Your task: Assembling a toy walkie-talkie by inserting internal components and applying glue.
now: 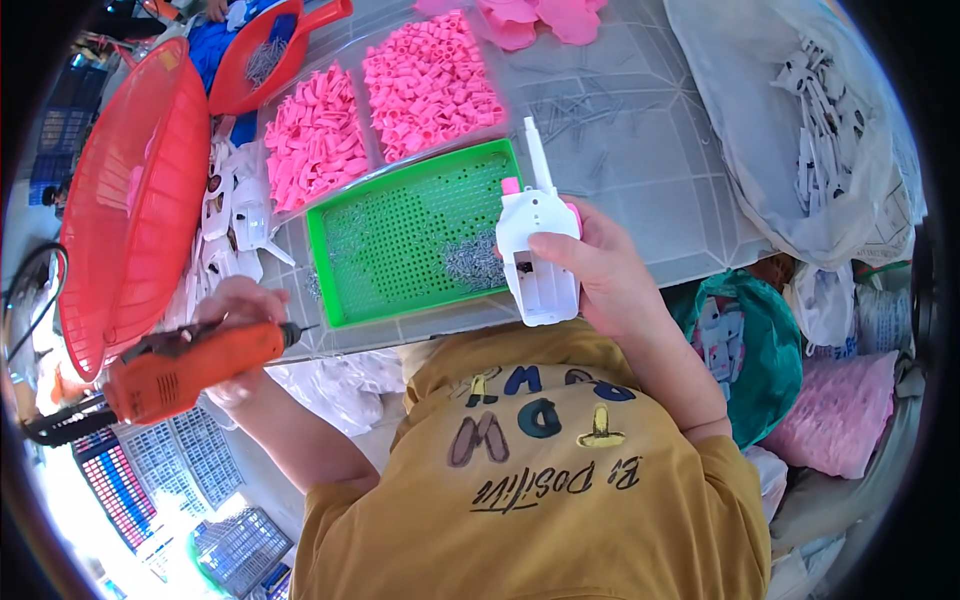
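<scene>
My left hand (240, 303) is closed round an orange electric screwdriver (190, 372), held level off the table's near edge with its thin bit pointing right. My right hand (608, 268) grips a white plastic housing (540, 222) over the right end of the green tray, the thumb lying across its front. A tapered white stem sticks up from the housing, with pink pieces at its sides. Its lower compartment is uncovered and a small dark part shows inside. Below and behind sits the green perforated tray (318, 262), with a heap of small screws (473, 262) towards its right end.
Behind the tray lie two piles of pink plastic parts (318, 140) (430, 85). A large red basket (130, 220) and a red dustpan-like scoop (235, 85) with metal pieces stand left, near white parts (235, 205). At right are a white sack (720, 60) and a green bag (765, 370).
</scene>
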Available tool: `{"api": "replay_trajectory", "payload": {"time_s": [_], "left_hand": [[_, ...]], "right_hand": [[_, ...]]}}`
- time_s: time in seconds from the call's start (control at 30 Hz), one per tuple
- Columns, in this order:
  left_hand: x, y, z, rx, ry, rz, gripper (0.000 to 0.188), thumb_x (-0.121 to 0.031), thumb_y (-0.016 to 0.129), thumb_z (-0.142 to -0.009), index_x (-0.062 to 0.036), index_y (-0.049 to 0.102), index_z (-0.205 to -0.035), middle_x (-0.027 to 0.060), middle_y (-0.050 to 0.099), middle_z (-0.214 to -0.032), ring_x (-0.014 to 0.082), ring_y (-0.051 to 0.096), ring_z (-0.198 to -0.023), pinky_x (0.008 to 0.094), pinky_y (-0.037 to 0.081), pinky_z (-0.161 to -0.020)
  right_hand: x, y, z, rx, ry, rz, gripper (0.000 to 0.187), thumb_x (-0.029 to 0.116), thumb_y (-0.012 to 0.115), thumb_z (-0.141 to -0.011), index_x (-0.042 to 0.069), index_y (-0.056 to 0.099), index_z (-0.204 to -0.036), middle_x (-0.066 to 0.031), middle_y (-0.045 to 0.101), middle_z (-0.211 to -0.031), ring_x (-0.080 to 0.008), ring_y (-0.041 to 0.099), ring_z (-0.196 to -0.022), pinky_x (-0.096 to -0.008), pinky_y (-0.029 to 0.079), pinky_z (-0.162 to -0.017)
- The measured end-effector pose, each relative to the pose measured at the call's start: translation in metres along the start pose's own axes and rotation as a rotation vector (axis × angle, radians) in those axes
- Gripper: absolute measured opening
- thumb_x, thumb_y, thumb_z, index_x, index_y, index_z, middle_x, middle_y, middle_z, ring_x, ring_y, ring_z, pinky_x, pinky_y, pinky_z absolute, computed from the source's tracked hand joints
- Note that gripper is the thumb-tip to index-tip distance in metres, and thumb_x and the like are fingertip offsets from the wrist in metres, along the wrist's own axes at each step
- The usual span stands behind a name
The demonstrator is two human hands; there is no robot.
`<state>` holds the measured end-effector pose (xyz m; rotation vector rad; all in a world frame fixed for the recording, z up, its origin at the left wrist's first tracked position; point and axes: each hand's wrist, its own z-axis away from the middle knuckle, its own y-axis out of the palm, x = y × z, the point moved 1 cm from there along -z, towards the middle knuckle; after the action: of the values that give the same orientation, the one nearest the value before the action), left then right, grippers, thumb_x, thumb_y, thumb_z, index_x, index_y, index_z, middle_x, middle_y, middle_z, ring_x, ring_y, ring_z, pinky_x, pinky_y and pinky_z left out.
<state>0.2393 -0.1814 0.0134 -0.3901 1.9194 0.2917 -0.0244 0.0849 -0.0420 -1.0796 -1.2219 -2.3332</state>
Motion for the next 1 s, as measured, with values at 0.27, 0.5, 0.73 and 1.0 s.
{"api": "replay_trajectory", "payload": {"time_s": [0.27,0.5,0.73,1.0], "left_hand": [[0.027,0.068,-0.081,-0.042,0.006,0.270,0.057,-0.015,0.066,-0.071,0.0033,0.051,-0.122,0.0063,0.056,-0.079,0.0206,0.056,-0.073,0.0460,0.043,-0.086],[0.079,0.085,-0.110,-0.168,0.002,0.260,0.029,0.005,0.061,-0.077,0.0001,0.055,-0.105,0.0059,0.057,-0.072,0.0157,0.053,-0.064,0.0390,0.049,-0.079],[0.089,0.081,-0.115,-0.145,0.018,0.255,0.031,0.006,0.061,-0.076,0.0002,0.055,-0.105,0.0061,0.057,-0.071,0.0161,0.054,-0.063,0.0392,0.049,-0.078],[0.091,0.085,-0.115,-0.143,0.028,0.219,0.032,0.008,0.060,-0.076,0.0013,0.054,-0.106,0.0064,0.057,-0.071,0.0159,0.054,-0.063,0.0392,0.050,-0.078]], "right_hand": [[-0.007,0.019,-0.008,0.021,0.156,-0.020,0.046,0.017,0.070,-0.090,-0.003,0.053,-0.128,-0.0091,0.066,-0.109,-0.0168,0.066,-0.094,-0.0317,0.055,-0.080],[-0.012,0.022,-0.011,-0.028,0.068,0.044,0.047,0.017,0.071,-0.090,-0.003,0.053,-0.128,-0.0087,0.067,-0.108,-0.0162,0.066,-0.093,-0.0313,0.054,-0.080],[-0.010,0.022,-0.015,-0.037,0.131,0.075,0.047,0.018,0.072,-0.090,-0.003,0.054,-0.128,-0.0089,0.067,-0.109,-0.0163,0.066,-0.094,-0.0317,0.054,-0.081],[-0.008,0.021,-0.016,-0.025,0.129,0.042,0.048,0.018,0.071,-0.090,-0.004,0.054,-0.129,-0.0092,0.067,-0.110,-0.0164,0.066,-0.095,-0.0320,0.053,-0.083]]}}
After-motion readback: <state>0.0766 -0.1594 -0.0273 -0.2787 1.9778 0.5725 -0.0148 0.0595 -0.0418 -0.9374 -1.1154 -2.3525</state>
